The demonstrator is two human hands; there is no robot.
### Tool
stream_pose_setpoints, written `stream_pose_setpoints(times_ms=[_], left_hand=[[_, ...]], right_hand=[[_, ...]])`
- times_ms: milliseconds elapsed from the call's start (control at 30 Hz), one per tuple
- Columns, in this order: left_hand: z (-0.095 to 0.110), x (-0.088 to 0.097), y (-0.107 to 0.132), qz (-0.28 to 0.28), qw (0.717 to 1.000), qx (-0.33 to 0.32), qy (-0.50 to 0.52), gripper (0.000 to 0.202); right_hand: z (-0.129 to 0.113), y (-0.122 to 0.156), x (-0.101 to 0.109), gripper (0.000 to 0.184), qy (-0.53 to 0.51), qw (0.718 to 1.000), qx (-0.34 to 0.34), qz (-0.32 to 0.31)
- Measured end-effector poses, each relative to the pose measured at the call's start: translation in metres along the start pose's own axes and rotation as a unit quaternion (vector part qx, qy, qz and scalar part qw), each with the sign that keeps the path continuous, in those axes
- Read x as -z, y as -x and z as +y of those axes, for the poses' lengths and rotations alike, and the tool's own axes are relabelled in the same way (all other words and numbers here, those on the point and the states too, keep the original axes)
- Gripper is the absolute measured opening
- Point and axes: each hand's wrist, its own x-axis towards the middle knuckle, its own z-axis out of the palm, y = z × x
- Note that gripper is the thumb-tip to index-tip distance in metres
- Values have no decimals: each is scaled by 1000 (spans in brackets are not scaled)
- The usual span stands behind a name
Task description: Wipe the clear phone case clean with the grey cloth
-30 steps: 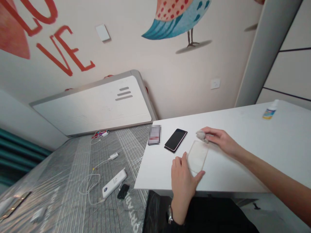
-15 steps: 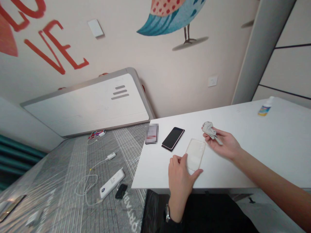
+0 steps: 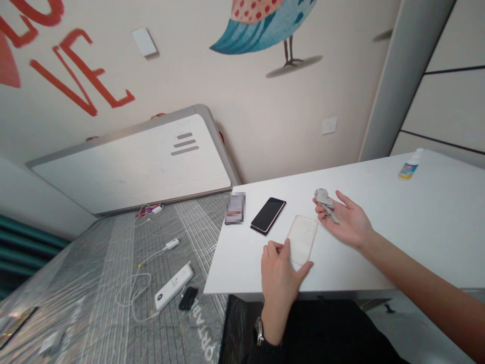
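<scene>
A clear phone case (image 3: 302, 238) lies flat on the white table (image 3: 417, 227). My left hand (image 3: 280, 273) rests at the case's near end, thumb and fingers pinching its edge. My right hand (image 3: 346, 220) hovers palm-up just right of the case, with a small crumpled grey cloth (image 3: 324, 201) held between thumb and fingers; the other fingers are spread. A black phone (image 3: 268, 215) lies screen-up to the left of the case, and a small dark card-like item (image 3: 235, 208) sits at the table's left corner.
A small bottle with a blue-and-yellow label (image 3: 410, 165) stands at the table's far right. Left of the table is a bed (image 3: 113, 283) with a white power bank (image 3: 173, 286), a white cable (image 3: 151, 258) and a small black object (image 3: 188, 298).
My right hand has lifted the grey cloth off the table and turned palm-up, with its fingers opening out. My left hand stays on the case. The view has drifted slightly.
</scene>
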Motion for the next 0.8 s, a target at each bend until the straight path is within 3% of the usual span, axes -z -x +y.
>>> stream_pose_setpoints(times_ms=[800], left_hand=[[0,-1,0,-5,1000,-9,2,51]], right_hand=[[7,1,1,46,89,994,62,3]])
